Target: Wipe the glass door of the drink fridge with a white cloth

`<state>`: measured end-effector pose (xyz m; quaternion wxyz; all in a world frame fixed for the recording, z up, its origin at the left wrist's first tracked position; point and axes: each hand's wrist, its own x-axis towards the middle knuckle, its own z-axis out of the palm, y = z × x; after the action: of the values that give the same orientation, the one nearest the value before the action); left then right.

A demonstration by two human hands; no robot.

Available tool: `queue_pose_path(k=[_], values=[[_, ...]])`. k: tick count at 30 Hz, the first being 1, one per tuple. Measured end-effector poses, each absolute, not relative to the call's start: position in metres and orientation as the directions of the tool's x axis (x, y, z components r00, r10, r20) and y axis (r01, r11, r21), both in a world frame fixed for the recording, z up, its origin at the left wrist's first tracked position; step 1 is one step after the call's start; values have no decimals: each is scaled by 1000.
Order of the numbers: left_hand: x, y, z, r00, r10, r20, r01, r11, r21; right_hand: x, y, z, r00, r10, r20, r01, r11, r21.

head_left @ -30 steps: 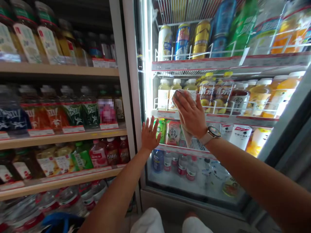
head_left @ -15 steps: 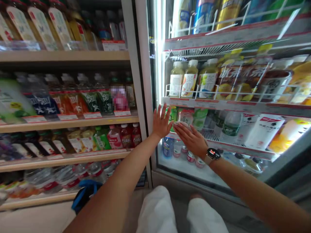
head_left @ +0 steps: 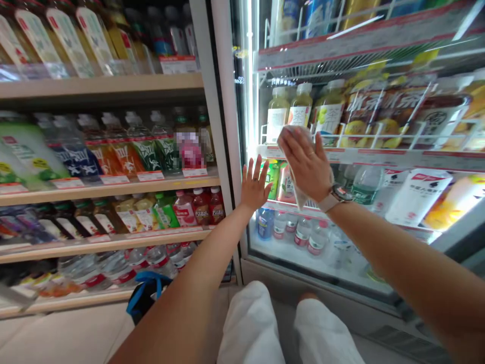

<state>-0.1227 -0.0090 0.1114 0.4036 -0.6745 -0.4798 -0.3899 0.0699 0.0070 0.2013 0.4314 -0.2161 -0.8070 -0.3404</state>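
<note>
My right hand [head_left: 308, 166] lies over a pale cloth [head_left: 300, 198], pressing it to the glass door [head_left: 280, 259] of a lit drinks cooler. Part of the cloth hangs below the palm, and a little shows above the fingertips. A watch [head_left: 341, 193] is on my right wrist. To the left, my left hand [head_left: 255, 189] is open with its fingers spread, resting against the door near its left edge. Behind the glass, bottles of tea [head_left: 299, 108] stand on a wire shelf at the height of my right fingertips.
On the left, open shelves [head_left: 113, 189] carry rows of bottled drinks. A black and blue bag [head_left: 146, 296] is on the floor by the lowest shelf. White cartons [head_left: 419, 197] and small water bottles [head_left: 303, 231] sit inside the cooler. My knees [head_left: 250, 321] are close to its base.
My right hand has moved up the glass with the cloth, from beside my left hand to the tea bottles' level. My left hand stays spread at about the same place. The view has shifted slightly.
</note>
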Motion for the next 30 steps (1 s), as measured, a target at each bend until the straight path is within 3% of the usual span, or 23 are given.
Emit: queue_pose_path(k=[6,15,20,26,30], values=[[-128,-7,111,257,294,921,958,-206,-201,70,3,124,-687,-17,727,552,638,537],[-132,-1,107,244,266,933,966,-153,-209,87,-3,62,-763,-44,645,511,569,644],[-133,2,105,245,241,939,966,-149,-213,92,3,98,-743,-37,668,537,561,630],[-131,0,106,252,181,951,964,-128,-231,88,4,197,-553,30,832,694,570,441],[-131,1,105,250,186,950,965,-128,-229,79,3,202,-535,38,844,708,565,423]])
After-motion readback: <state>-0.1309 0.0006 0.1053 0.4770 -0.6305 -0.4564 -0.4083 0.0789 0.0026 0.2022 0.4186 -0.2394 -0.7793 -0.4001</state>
